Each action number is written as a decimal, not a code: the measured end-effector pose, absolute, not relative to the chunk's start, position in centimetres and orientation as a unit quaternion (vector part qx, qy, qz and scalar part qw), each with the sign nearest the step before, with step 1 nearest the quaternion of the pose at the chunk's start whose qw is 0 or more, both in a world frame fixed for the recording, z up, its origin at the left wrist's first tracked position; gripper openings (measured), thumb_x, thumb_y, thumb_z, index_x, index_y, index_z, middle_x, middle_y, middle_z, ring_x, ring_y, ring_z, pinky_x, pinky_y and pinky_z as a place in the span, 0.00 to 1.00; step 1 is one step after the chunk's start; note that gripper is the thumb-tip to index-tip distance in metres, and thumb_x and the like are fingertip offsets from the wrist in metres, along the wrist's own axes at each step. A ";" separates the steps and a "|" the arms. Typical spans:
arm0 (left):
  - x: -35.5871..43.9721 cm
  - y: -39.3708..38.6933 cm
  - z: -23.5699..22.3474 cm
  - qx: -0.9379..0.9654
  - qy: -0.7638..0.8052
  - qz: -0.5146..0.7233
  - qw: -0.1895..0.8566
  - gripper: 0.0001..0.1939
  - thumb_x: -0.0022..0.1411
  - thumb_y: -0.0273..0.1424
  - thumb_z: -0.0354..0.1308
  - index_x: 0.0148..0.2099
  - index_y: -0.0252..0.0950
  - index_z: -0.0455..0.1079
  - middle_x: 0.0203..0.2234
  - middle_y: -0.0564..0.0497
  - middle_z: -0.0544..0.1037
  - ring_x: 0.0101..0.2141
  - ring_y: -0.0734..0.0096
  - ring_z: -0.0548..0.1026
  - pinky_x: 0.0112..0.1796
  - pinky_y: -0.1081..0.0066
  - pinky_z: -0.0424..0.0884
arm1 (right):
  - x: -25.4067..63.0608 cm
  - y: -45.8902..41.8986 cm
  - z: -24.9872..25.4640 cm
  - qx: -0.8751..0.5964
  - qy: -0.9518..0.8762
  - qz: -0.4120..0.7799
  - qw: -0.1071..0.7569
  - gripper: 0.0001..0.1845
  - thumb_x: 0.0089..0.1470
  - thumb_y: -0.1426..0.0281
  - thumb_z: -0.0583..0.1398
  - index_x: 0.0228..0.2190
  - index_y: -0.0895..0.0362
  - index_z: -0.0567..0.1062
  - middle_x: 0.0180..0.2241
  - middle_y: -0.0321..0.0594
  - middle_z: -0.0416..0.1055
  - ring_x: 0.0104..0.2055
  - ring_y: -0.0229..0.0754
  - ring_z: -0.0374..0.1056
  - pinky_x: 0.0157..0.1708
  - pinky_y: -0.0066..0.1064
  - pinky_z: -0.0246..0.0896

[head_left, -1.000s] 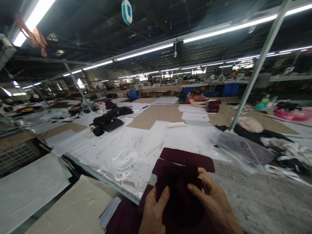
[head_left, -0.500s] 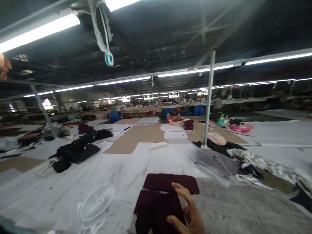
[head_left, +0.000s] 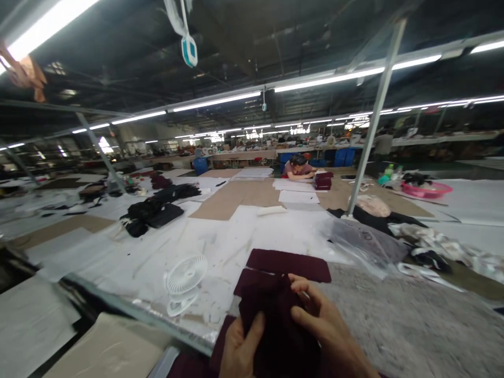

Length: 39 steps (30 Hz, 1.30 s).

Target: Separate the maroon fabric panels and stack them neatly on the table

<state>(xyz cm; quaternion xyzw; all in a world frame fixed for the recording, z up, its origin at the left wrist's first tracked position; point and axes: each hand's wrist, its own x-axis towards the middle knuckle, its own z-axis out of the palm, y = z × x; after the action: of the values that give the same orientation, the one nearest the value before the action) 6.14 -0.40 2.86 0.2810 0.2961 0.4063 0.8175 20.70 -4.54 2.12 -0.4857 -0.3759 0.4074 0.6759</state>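
In the head view, a dark maroon fabric piece (head_left: 275, 331) is held up at the lower middle, partly bunched. My left hand (head_left: 241, 346) grips its left side, thumb on top and the other fingers hidden beneath. On the right edge, my right hand (head_left: 326, 317) has its curled fingers at the top corner and its thumb over the cloth. Just beyond lies a flat maroon strip (head_left: 289, 264) on the table, with another maroon piece (head_left: 244, 283) partly covered by the held cloth. More maroon cloth shows below my left hand.
A small white fan (head_left: 187, 275) stands left, near the table edge (head_left: 137, 312). Black garments (head_left: 153, 212) lie farther left. To the right are a clear plastic bag (head_left: 362, 241), a metal post (head_left: 374, 121) and a pink basin (head_left: 427, 190). A co-worker (head_left: 299, 167) leans over the table ahead.
My left hand has come into view, gripping the maroon cloth. The cloth is now raised and bunched between both hands. The view has tilted down and turned, showing the near table edge.
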 end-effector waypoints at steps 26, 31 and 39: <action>6.3 -0.2 3.0 0.209 0.350 0.464 0.787 0.18 0.43 0.35 0.70 0.37 0.34 0.74 0.31 0.47 0.82 0.40 0.55 0.78 0.45 0.61 0.71 | 20.4 -3.9 1.0 -0.629 -0.517 0.028 0.580 0.04 0.48 0.66 0.64 0.25 0.52 0.79 0.56 0.44 0.62 0.60 0.59 0.53 0.58 0.56 0.47; 5.9 0.3 2.2 0.204 0.362 0.481 0.772 0.21 0.44 0.39 0.69 0.40 0.33 0.74 0.31 0.47 0.81 0.41 0.56 0.77 0.47 0.60 0.69 | 19.1 -4.5 0.8 -0.582 -0.541 -0.035 0.606 0.08 0.51 0.73 0.61 0.31 0.47 0.76 0.39 0.38 0.74 0.44 0.48 0.68 0.46 0.41 0.61; 5.4 0.3 2.8 0.151 0.288 0.418 0.848 0.14 0.51 0.35 0.65 0.39 0.35 0.72 0.32 0.47 0.81 0.42 0.56 0.77 0.50 0.57 0.68 | 18.5 -3.7 1.7 -0.668 -0.397 0.268 0.569 0.16 0.42 0.57 0.65 0.33 0.51 0.76 0.29 0.35 0.78 0.31 0.46 0.73 0.31 0.30 0.70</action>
<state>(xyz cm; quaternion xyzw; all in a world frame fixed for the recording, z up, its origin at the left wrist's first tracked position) 5.42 0.33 2.77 0.1507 0.2878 0.4179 0.8484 18.46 -3.72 1.68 -0.6681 -0.3974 0.2675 0.5693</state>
